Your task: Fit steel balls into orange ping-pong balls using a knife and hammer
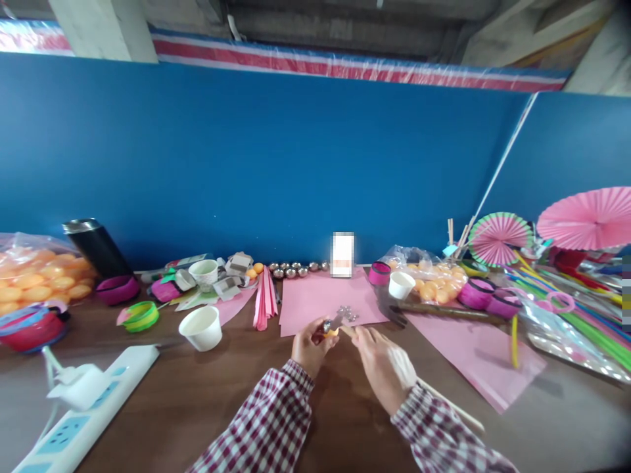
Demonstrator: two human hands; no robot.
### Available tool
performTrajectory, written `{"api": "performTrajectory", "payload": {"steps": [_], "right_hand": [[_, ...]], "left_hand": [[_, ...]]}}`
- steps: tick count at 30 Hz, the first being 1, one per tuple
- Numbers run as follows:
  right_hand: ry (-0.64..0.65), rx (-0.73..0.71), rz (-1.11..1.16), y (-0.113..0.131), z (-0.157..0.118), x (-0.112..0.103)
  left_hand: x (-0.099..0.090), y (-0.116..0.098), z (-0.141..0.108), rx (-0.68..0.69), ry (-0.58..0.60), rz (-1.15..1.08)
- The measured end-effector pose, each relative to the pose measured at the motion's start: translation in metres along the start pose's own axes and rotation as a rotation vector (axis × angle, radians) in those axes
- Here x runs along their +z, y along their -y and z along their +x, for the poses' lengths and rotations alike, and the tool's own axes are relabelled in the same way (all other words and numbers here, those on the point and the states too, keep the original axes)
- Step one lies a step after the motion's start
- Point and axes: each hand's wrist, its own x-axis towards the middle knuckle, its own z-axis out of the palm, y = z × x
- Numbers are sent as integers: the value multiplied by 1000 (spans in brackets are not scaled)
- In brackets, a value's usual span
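Observation:
My left hand (pixel 310 348) is closed around a small orange piece (pixel 331 333), which looks like part of an orange plastic ball. A shiny silver ball or bell (pixel 327 324) shows at its fingers; whether it sits inside the orange piece, I cannot tell. My right hand (pixel 384 364) grips a pale wooden stick (pixel 453 404), whose near end reaches toward the orange piece while the long end runs out under my wrist. Just beyond the hands, a cluster of small silver bits (pixel 348 313) lies on a pink sheet (pixel 315 295).
A hammer (pixel 444 312) lies to the right, beside a white paper cup (pixel 401 286) and a bag of orange balls (pixel 438 282). Silver balls (pixel 290 269) line the back. At left are another white cup (pixel 201 328), a power strip (pixel 93 407) and a black flask (pixel 98 246).

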Motion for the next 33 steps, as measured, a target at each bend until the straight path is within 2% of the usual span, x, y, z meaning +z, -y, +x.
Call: {"api": "performTrajectory", "payload": {"steps": [5,9,14,18,22,27,31,33], "right_hand": [[-64,49,-23,4,3,-4],[-5,8,3,4,4,-5],[-66,77,10,4,6,-6],[-2,25,28,5,5,-6],[-65,82,30,6,4,-8],[14,47,32,7,5,-11],[-51,82,45,7,7,-13],[-31,45,44,7,6,-12]], "left_hand": [[-1,-1,0,14,-5,-24],[-2,0,1,7,-31,-35],[-2,2,3,12,-8,-81],[0,1,2,-63,-4,-162],[2,-3,0,-124,18,-245],[2,-2,0,-131,75,-268],[2,-1,0,-106,43,-245],[1,-3,-1,-71,27,-180]]}}
